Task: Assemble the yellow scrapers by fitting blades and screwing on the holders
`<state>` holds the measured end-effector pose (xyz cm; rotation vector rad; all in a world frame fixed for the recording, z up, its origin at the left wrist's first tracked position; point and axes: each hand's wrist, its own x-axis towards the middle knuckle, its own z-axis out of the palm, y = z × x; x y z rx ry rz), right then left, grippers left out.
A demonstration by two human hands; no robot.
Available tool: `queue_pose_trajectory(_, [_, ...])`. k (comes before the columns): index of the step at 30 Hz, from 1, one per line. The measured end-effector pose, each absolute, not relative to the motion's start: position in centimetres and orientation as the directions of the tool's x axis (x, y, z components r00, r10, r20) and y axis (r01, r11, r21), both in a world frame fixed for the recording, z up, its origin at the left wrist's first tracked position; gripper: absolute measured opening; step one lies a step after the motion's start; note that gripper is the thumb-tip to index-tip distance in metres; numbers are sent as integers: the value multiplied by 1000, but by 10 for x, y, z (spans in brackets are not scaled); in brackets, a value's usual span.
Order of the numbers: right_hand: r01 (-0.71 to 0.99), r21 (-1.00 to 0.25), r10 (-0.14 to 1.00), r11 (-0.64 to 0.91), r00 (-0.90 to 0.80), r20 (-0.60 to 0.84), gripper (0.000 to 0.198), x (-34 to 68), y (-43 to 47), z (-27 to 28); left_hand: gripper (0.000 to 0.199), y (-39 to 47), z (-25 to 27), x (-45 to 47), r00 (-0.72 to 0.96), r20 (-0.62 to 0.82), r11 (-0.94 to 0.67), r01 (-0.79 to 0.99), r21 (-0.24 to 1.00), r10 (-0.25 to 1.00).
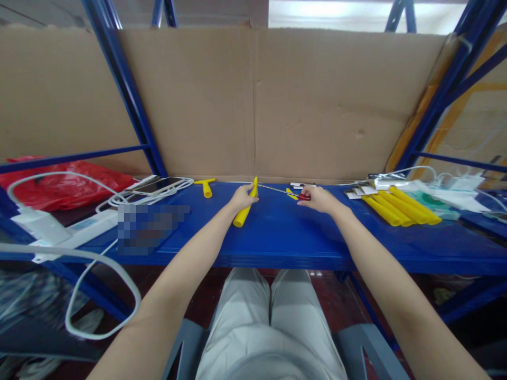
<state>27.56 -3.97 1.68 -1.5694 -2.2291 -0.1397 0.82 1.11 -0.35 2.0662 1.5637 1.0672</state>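
My left hand [241,197] is closed around a yellow T-shaped tool [243,215], its tube-like handle slanting toward me and its crosspiece turned up on edge. In my right hand [317,199] is a screwdriver [304,197] with a red handle. Its thin metal shaft points left, and the tip reaches close to the crosspiece; whether they touch I cannot tell. A small yellow piece [292,193] lies on the blue tabletop [277,232], just left of my right hand. Farther left, a second yellow T-shaped tool [206,188] rests near the back edge.
Several yellow tube-handled tools [400,207] lie side by side on the right, near clear plastic bags [439,200]. At left are a phone [158,184], coiled white cable [130,198], a power strip [83,232] and a red bag [71,182]. Cardboard [317,105] walls the back.
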Motion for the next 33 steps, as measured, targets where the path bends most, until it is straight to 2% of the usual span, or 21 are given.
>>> queue_pose_trajectory(6, [932,-105,857,347,-269,440,17,277,-38,14,67,14,-6,7,121,358,-339,682,648,926])
queue_pose_trajectory(13, [941,-48,875,334,-291,386,17,275,-42,18,67,18,-9,5,99,379,-345,665,663,920])
queue_pose_trajectory(33, [941,-82,899,328,-284,333,19,270,-48,23,59,21,-11,5,144,402,-398,627,670,904])
